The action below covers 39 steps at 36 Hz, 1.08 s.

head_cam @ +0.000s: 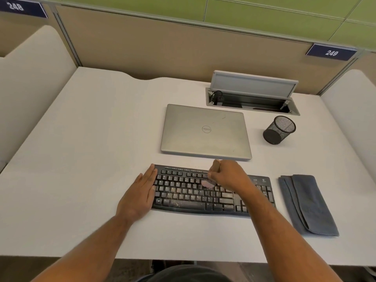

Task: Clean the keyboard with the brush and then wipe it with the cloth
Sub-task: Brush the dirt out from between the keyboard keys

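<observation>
Mid-sweep: right hand (227,176) curls its grip round the brush (211,181), bristles on the black keyboard's (189,200) middle rows.

Left hand (142,192) lies flat with fingers straight at the keyboard's left end, probably steadying it. Folded grey cloth (309,204) waits on the tabletop (91,139) to the right; closed laptop (205,131) sits just behind.

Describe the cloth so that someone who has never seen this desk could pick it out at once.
Start at the black keyboard near the front edge of the white desk. Look just past its right end: the cloth lies flat there, apart from the keyboard. It is the only soft thing on the desk, grey-blue and folded into a long strip.
</observation>
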### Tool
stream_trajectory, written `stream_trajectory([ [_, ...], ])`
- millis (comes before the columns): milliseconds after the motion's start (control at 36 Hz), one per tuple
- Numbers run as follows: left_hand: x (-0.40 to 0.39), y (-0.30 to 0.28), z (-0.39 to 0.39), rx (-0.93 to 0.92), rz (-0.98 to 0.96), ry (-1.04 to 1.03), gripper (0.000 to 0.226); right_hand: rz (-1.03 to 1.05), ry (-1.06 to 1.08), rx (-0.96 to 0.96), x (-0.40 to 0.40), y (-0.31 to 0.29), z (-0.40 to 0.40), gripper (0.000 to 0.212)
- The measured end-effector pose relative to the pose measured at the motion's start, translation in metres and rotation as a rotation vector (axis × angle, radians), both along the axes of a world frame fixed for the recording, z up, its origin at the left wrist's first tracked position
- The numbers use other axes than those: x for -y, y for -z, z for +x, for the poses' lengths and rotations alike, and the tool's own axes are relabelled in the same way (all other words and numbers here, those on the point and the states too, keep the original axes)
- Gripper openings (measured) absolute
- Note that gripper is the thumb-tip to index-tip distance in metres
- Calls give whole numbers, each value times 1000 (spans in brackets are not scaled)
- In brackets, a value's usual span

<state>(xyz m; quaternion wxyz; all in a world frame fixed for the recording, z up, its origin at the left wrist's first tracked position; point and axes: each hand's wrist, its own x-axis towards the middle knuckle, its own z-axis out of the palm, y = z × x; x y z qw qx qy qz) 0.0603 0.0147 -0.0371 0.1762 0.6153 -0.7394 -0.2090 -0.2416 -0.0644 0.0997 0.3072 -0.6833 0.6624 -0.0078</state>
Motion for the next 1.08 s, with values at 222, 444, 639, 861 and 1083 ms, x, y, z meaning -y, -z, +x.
stream_trajectory([
  [222, 0, -1, 0, 1, 2, 0, 63, -141, 269, 144, -7, 6, 5, 29],
  [444, 0, -3, 0, 7, -5, -4, 63, -62, 236, 78, -16, 9, 6, 27],
  [639, 0, -3, -1, 12, 3, -7, 63, -177, 319, 163, -20, 6, 11, 25],
  [861, -1, -4, -1, 12, 18, -13, 65, -55, 150, 70, -13, 2, 9, 29],
  [1083, -1, -4, -1, 6, 15, -14, 64, -149, 226, 209, -21, 10, 21, 22],
])
